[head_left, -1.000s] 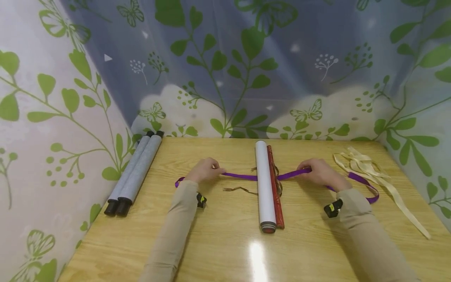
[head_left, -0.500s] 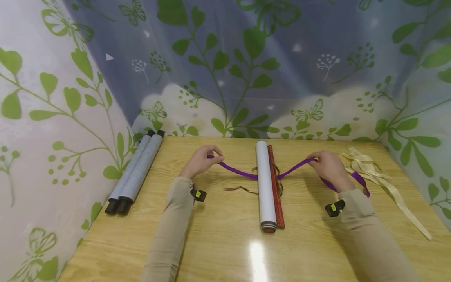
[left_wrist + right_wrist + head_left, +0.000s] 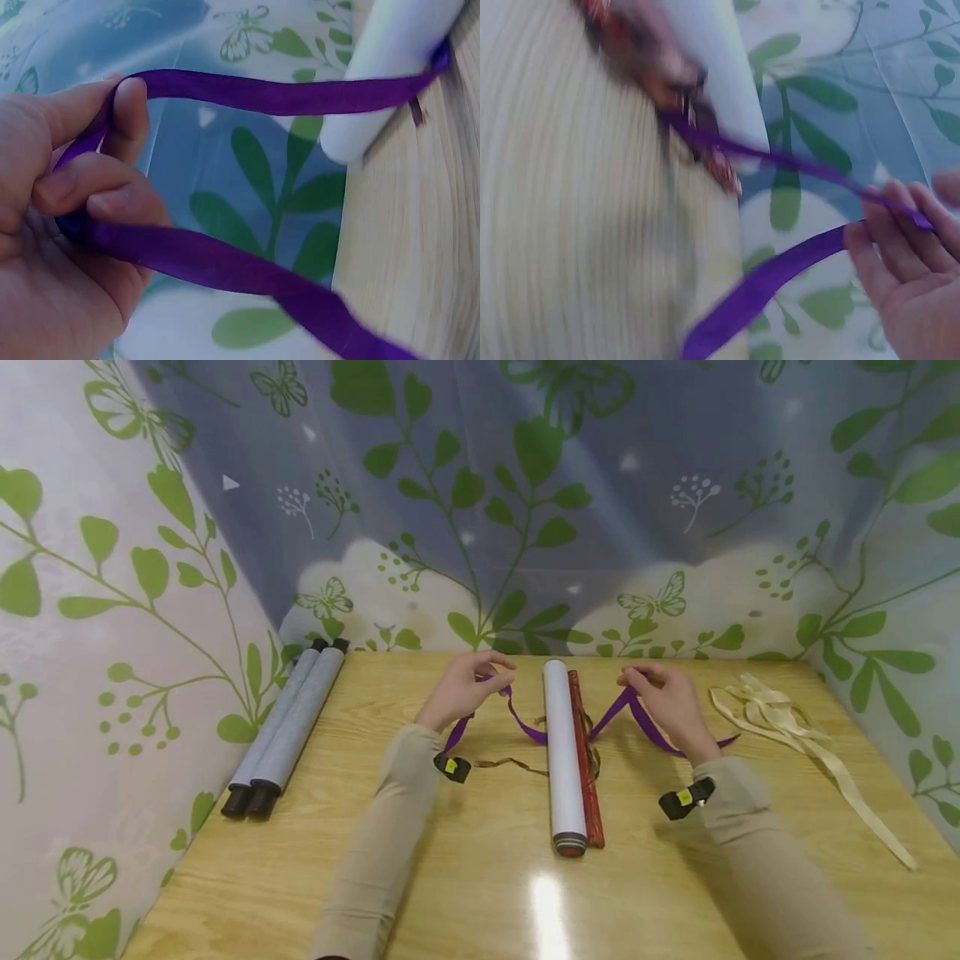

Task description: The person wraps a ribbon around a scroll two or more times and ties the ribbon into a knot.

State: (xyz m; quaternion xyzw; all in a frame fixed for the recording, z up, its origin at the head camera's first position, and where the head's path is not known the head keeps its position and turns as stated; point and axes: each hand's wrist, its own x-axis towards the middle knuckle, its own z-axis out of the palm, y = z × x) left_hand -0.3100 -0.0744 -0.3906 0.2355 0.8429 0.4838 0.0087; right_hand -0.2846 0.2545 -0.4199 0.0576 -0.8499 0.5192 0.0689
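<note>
Purple ribbon (image 3: 285,97) runs under white roll (image 3: 566,752) + red strip (image 3: 591,785), mid-bench (image 3: 465,860) btwn back & front edges, L hand (image 3: 468,687) pinching one side, R hand (image 3: 670,697) t'other, ends uncrossed, no knot yet; no ribbon seen on 2 grey rolls (image 3: 303,718) nr L edge.

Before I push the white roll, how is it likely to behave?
The white roll would probably roll leftward, being round and lying on its side. Rightward, the red strip alongside may hinder it. It is likely fairly stiff, given its straight outline.
</note>
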